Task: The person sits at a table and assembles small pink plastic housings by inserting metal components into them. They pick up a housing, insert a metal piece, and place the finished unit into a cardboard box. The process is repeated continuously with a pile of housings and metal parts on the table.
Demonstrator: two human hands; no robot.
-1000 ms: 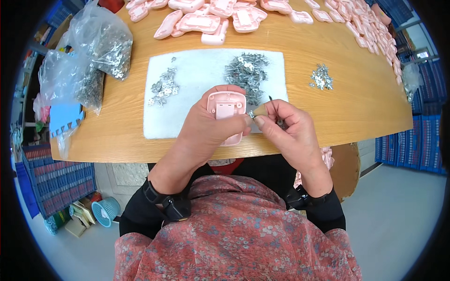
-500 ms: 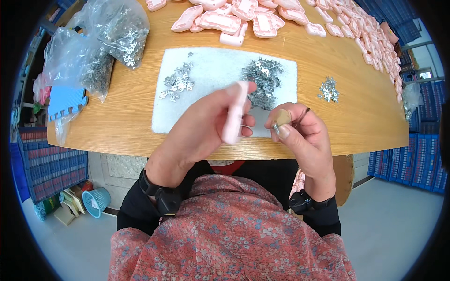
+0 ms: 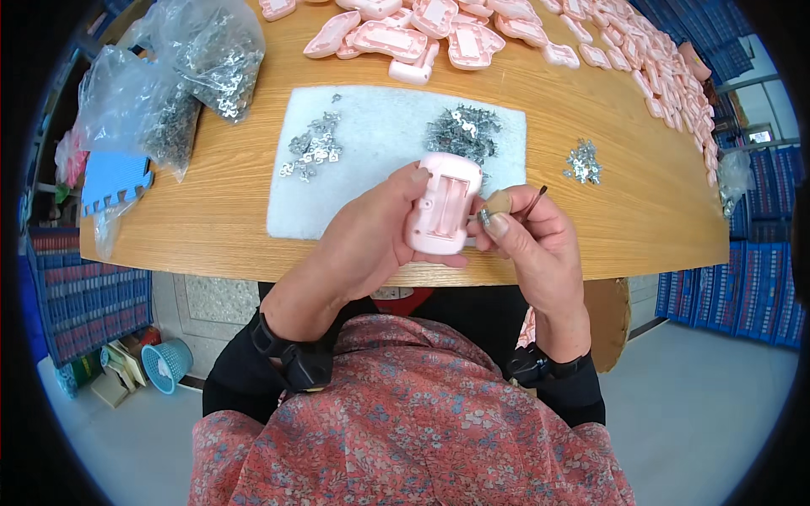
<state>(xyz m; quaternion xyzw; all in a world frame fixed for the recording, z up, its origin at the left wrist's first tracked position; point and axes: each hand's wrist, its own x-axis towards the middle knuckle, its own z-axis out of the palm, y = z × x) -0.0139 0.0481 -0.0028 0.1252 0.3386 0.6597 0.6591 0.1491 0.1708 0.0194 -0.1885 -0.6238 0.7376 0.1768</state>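
Note:
My left hand grips a pink plastic battery case by its left side. The case stands upright, its face with the long battery slots turned up toward me. At its right edge, my right hand pinches a small silvery metal contact piece between thumb and index finger. A tan covering wraps that index fingertip. From the same hand sticks out a thin dark tool, mostly hidden by the fingers. Beyond the hands, a white mat carries a dense heap of metal pieces and a looser one.
Many pink housings lie along the table's far side and far right. A small metal pile sits right of the mat. Clear bags of metal parts and a blue foam mat are at the left. Blue crates stand on both sides.
My left hand has turned the pink case from edge-on to face-up. My right hand has come close against the case's right side, still pinching the metal piece.

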